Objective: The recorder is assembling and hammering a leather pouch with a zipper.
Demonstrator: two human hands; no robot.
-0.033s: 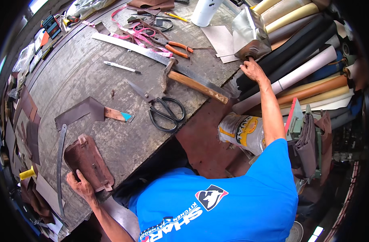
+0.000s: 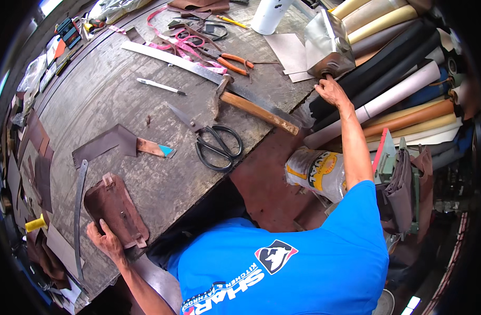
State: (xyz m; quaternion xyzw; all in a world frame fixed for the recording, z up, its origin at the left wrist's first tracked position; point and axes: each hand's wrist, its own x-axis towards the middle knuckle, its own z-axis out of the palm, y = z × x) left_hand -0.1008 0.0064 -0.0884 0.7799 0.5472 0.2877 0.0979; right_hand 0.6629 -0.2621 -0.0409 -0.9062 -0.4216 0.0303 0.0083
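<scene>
My left hand (image 2: 109, 241) lies at the lower left side of a reddish-brown leather piece (image 2: 122, 212) with a small fastener near its middle. One digit rests on the leather, the others along its edge. On the far right, my right hand (image 2: 333, 93) meets the front of a metal tin (image 2: 327, 50). Its index finger reaches into a dark opening there, so the tip is hidden; the other fingers curl in. Around the leather lie a dark metal strip (image 2: 80, 220), a dark brown leather offcut (image 2: 106, 144) and a wooden-handled blade (image 2: 155, 148).
Scissors (image 2: 218, 148), a hammer (image 2: 259, 113), a steel ruler (image 2: 172, 63), a white pen (image 2: 161, 86) and orange-handled pliers (image 2: 232, 62) lie on the worn table (image 2: 161, 194). A pink tape measure (image 2: 185, 50) is tangled beyond. Material rolls (image 2: 382, 92) stack at right.
</scene>
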